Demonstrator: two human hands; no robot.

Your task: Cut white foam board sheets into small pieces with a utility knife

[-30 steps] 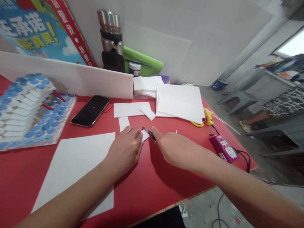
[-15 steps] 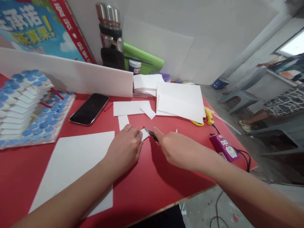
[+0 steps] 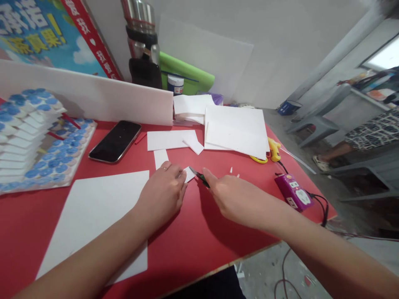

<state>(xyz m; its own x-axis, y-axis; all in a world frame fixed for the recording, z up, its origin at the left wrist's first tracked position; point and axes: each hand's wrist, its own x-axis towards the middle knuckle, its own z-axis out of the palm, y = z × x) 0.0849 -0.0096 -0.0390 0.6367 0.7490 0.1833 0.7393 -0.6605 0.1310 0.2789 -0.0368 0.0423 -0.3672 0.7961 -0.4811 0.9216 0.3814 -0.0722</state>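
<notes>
My right hand point(image 3: 232, 194) is closed round a utility knife point(image 3: 202, 179) with a dark handle; its blade points left and meets the edge of a small white board piece point(image 3: 189, 175). My left hand point(image 3: 164, 189) presses that piece down on the red table point(image 3: 181, 253), fingers together and bent over it, hiding most of it. Just behind my left hand lies a white strip point(image 3: 161, 158), partly under a wider white strip point(image 3: 168, 140). A short cut piece point(image 3: 193, 145) rests at the wide strip's right end. Tiny white scraps point(image 3: 231, 170) lie beyond my right hand.
A large white sheet point(image 3: 102, 207) lies under my left forearm. Left stand a phone point(image 3: 115, 142) and a blue-and-white stepped model point(image 3: 46, 137). Stacked white boards point(image 3: 235, 128) are behind. On the right are a yellow glue gun point(image 3: 274, 149), a purple power strip point(image 3: 293, 192) and a person's leg point(image 3: 338, 151).
The view has shifted slightly. Both hands stay almost in place, the knife blade still at the small board piece, with more of the scraps beyond my right hand showing.
</notes>
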